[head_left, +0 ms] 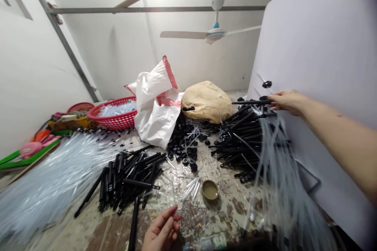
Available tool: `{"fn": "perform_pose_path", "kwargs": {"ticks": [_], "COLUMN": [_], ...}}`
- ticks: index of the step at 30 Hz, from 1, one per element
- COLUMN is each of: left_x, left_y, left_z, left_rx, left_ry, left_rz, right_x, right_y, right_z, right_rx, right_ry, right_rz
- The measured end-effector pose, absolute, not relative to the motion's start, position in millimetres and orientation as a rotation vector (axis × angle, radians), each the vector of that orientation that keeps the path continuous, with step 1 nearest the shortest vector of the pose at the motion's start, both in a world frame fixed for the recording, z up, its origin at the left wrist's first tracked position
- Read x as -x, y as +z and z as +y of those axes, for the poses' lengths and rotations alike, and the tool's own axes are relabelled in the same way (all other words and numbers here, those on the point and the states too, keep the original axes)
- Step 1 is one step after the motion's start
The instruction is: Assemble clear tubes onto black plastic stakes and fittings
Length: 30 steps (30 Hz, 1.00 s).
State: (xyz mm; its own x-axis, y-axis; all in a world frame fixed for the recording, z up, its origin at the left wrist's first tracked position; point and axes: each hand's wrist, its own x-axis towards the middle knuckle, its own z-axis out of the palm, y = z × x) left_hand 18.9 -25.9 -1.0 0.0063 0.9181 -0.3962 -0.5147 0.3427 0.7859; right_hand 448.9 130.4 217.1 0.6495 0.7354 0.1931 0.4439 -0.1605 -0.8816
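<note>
Out at the right, my right hand grips the end of a thin black tube over a heap of black tubes with clear hoses hanging from it. A round black cap on a clear strip shows just above that hand. My left hand is low in the middle, fingers curled and slightly apart, with nothing visible in it. Left of it lies a pile of short black tubes. A small round dish of liquid and short clear tubes lie beyond it.
A white sack, a tan bag and a red basket stand at the back. Loose black caps are scattered mid-table. Long clear tubes cover the left. A white panel rises at right; a fan hangs above.
</note>
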Motion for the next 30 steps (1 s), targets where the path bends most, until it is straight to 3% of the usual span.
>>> {"fn": "perform_pose_path", "kwargs": {"ticks": [6, 9, 11, 15, 19, 23, 30], "left_x": [-19.5, -19.9, -20.5, -22.1, -24.0, -24.0, -8.9], "left_y": [3.3, 5.0, 4.7, 2.2, 1.3, 2.3, -8.8], "left_z": [-30.8, -33.5, -35.5, -39.6, -42.5, -45.3, -47.7], "left_rx": [-0.507, -0.585, -0.665, -0.780, -0.795, -0.869, -1.196], "left_ry": [1.157, 1.113, 1.084, 1.038, 1.069, 1.100, 1.075], "left_rz": [0.990, 0.983, 0.994, 1.022, 1.011, 1.009, 1.262], "right_x": [-460.4, -432.4, -390.7, -268.8, -155.5, -87.5, -31.2], "right_y": [202.0, 198.2, 192.1, 154.8, 92.6, 53.3, 49.5], "right_z": [148.2, 144.7, 135.4, 102.9, 74.3, 58.7, 26.5], "right_rx": [2.002, 2.005, 1.786, 1.318, 1.143, 1.082, 1.146], "right_ry": [0.024, -0.255, -0.324, 0.115, 0.573, 0.581, 0.537], "right_rz": [-1.048, -1.483, -1.836, -2.213, -2.457, -2.619, -2.765]}}
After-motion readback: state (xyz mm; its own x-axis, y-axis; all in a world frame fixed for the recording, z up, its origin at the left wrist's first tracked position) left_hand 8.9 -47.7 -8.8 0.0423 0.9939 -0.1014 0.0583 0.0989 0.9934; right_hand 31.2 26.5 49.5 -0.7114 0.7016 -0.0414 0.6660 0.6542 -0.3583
